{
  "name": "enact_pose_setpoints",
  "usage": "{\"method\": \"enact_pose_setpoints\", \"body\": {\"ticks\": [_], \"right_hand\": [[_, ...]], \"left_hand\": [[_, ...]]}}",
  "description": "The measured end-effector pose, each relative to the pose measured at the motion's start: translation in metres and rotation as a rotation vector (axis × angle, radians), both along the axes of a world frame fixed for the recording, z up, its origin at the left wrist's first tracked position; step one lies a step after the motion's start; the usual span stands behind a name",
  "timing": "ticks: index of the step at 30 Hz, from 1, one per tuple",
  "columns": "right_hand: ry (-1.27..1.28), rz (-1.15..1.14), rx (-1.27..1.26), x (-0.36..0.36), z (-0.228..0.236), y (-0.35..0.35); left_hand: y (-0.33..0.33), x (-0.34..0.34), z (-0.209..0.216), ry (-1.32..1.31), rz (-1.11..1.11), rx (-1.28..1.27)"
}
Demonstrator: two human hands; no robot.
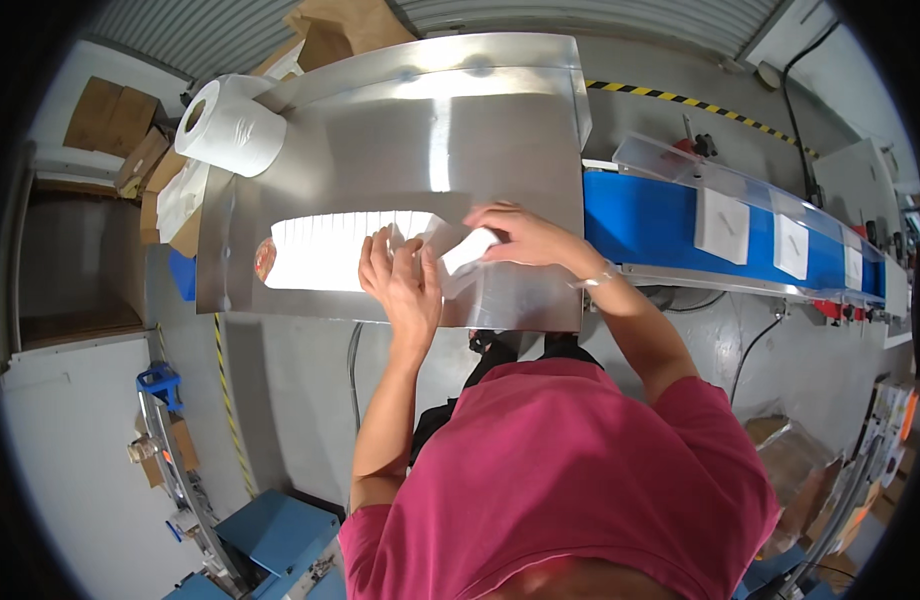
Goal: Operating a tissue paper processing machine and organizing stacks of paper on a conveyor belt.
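Note:
A row of flat white packs [325, 250] stands side by side on the steel table [380, 160]. My left hand [402, 285] lies over the right part of this row, its fingers bent and its thumb at the right side, gripping the packs there. Away from the row's right end, my right hand [525, 236] pinches a single white pack [468, 250], which is tilted and slightly blurred. Against the left end of the row is a round reddish thing [265, 261], mostly hidden, whose kind I cannot make out.
To the right of the table runs a blue conveyor belt [635, 215] with several white packs [722, 226] lying apart on it. A clear guard [670, 165] lines its far side. A big white roll [235, 125] stands at the table's far left corner. Cardboard boxes [110, 115] are beyond.

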State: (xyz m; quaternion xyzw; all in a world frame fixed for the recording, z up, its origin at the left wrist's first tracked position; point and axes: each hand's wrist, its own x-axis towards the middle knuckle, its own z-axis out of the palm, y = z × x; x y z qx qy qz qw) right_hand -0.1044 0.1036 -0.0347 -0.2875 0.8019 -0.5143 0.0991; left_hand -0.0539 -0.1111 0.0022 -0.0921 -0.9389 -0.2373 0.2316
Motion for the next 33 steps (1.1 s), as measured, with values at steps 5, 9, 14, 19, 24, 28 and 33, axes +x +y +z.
{"method": "enact_pose_setpoints", "body": {"ticks": [5, 9, 14, 19, 24, 28, 33], "right_hand": [[-0.353, -0.662, -0.127, 0.038, -0.043, 0.083], [-0.32, -1.156, 0.035, 0.059, -0.056, 0.171], [0.501, -1.388, 1.017, 0.058, -0.041, 0.179], [0.083, -0.544, 0.205, 0.018, 0.01, 0.057], [-0.07, -0.007, -0.065, -0.017, 0.016, -0.027], [0.167, 0.002, 0.033, -0.018, -0.004, -0.023], [-0.355, -0.547, -0.22, 0.028, -0.02, 0.029]], "left_hand": [[-0.002, -0.006, -0.001, -0.01, 0.041, 0.035], [-0.007, -0.006, -0.005, -0.005, 0.0, -0.007], [-0.007, -0.006, -0.006, 0.008, -0.003, 0.007], [-0.009, -0.003, -0.002, -0.012, -0.028, -0.007], [-0.006, -0.002, 0.005, -0.019, -0.09, -0.03], [-0.002, -0.005, 0.005, -0.015, -0.011, 0.018], [-0.027, -0.009, -0.007, -0.016, 0.029, -0.031]]}}
